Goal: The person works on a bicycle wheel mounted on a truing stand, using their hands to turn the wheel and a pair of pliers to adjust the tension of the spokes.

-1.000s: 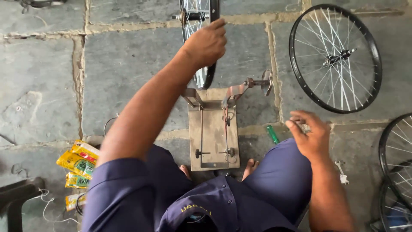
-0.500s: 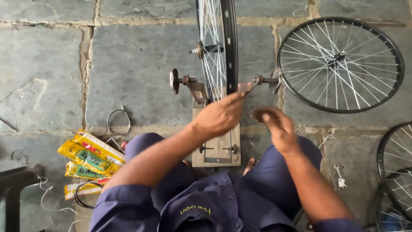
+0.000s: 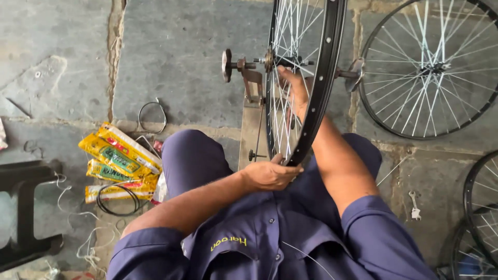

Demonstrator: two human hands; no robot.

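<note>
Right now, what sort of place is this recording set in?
Most likely a bicycle wheel repair workshop set on a stone floor. A spoked wheel stands in a truing stand, steadied by the left hand, and more spoked wheels lie alongside.

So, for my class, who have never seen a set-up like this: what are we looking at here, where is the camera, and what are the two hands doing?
The camera sits on the person's head and looks straight down, so you see their own arms and blue shirt from above. They sit on a stone floor. In front of them a black bicycle wheel stands upright, its axle resting in a small metal stand on a wooden board. The left hand grips the wheel's rim at its near edge. The right hand reaches in among the spokes near the hub; what its fingers hold cannot be made out. On the floor lie yellow packets, a loop of wire, a small spanner and a second wheel lying flat.
</note>
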